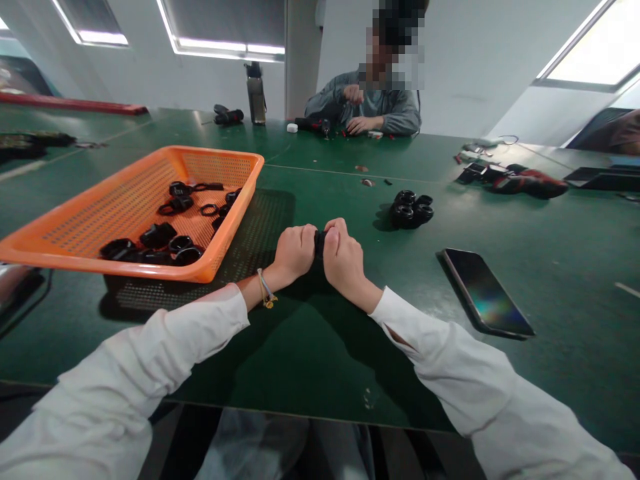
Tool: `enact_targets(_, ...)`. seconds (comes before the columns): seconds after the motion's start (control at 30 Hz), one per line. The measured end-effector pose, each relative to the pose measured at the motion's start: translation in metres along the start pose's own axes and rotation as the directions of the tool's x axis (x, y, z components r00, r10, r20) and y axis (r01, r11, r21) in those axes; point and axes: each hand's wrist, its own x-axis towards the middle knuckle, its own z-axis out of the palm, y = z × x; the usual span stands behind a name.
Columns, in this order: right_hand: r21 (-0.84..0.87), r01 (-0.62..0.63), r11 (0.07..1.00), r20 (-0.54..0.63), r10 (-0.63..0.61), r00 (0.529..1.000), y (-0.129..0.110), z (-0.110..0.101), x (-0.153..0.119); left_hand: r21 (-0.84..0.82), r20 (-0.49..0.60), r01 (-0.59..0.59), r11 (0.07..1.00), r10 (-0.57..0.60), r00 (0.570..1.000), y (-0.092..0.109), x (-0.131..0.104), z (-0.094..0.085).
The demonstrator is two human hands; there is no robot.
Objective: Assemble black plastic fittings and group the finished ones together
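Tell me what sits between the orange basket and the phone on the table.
In the head view, both hands, left hand and right hand, closed on a small black part, lie between the orange basket and the phone.

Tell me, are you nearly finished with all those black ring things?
Not nearly. A small cluster of black parts sits on the green table, likely the finished ones. The left hand and right hand are closed together around one black part. Many loose black rings lie waiting in the orange basket, so most looks left to do.
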Motion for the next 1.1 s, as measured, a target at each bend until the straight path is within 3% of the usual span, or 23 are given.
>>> enact_targets(0.13,0.085,-0.094,0.992,-0.018,0.096,0.995,-0.004,0.005,0.000,-0.007,-0.010,0.004,1.000,-0.004,1.000,0.000,0.002,-0.002)
enact_targets(0.3,0.066,-0.046,0.997,0.003,0.046,0.999,0.003,0.006,0.004,-0.206,-0.036,0.078,0.975,-0.087,0.996,0.004,0.002,-0.001)
enact_targets(0.4,0.017,0.143,0.990,0.032,-0.143,0.989,0.013,0.000,0.010,-0.384,-0.015,0.119,0.916,-0.135,0.991,0.006,0.002,0.001)
enact_targets(0.47,0.006,0.346,0.938,0.038,-0.346,0.937,0.021,-0.004,0.014,-0.449,0.033,0.166,0.878,-0.170,0.985,0.005,0.002,0.003)
enact_targets(0.57,-0.036,0.541,0.840,0.000,-0.541,0.841,0.029,-0.007,0.018,-0.416,0.104,0.197,0.888,-0.169,0.980,0.004,0.002,0.005)
enact_targets(0.63,-0.056,0.568,0.821,-0.006,-0.569,0.822,0.031,-0.007,0.018,-0.297,0.095,0.145,0.944,-0.122,0.988,0.003,0.001,0.005)
enact_targets(0.7,-0.053,0.536,0.843,0.004,-0.536,0.844,0.029,-0.006,0.016,-0.135,0.060,0.082,0.987,-0.074,0.995,0.003,-0.001,0.004)
enact_targets(0.83,-0.005,0.355,0.935,0.001,-0.355,0.935,0.018,-0.003,0.008,0.075,0.011,0.024,0.997,-0.025,1.000,0.002,-0.005,0.002)
enact_targets(0.97,0.037,0.083,0.996,0.000,-0.083,0.997,0.004,0.001,0.003,0.071,-0.021,0.030,0.997,-0.029,0.999,0.002,-0.004,0.001)
enact_targets(1.1,0.168,-0.121,0.978,0.032,0.117,0.993,-0.005,0.003,0.002,0.026,-0.016,0.105,0.994,-0.105,0.994,0.002,0.000,0.000)
